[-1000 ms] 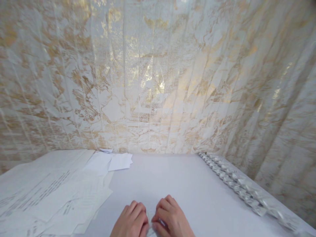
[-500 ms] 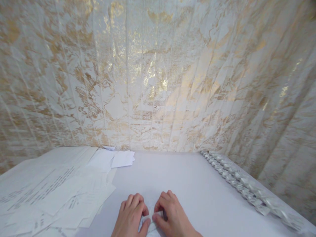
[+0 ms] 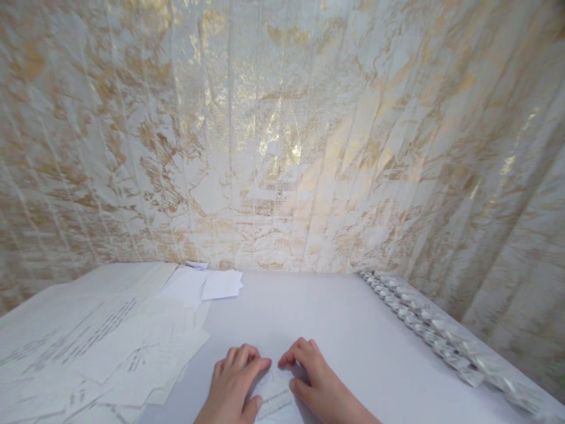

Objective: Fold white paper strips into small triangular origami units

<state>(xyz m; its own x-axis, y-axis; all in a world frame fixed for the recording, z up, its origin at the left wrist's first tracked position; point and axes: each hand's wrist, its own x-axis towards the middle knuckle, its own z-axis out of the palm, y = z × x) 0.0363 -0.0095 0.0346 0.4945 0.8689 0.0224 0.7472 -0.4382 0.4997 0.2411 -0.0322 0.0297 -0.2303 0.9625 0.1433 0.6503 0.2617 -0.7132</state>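
A small piece of printed paper [image 3: 275,401] lies on the table right in front of me, between my hands, its lower part cut off by the frame edge. My left hand [image 3: 237,383] is at its left side, index finger stretched towards the paper's top and thumb lower down at its left edge. On the other side is my right hand [image 3: 314,380], palm down, with its index finger near the top corner and its thumb apart from it, close to the right edge. Both hands have a gap between thumb and index finger. The other fingers are bent and partly hidden.
Overlapping printed sheets [image 3: 101,335] cover the table's left side. Small blank white paper pieces [image 3: 222,284] lie at the back left. Long strips of folded, woven paper [image 3: 419,330] run along the right edge. A gold-patterned curtain [image 3: 282,147] hangs behind the white table [image 3: 353,341].
Thumbs and index fingers were bent close together at the paper; now they have spread apart. My right hand has shifted slightly right, and more of the printed paper shows between the hands.
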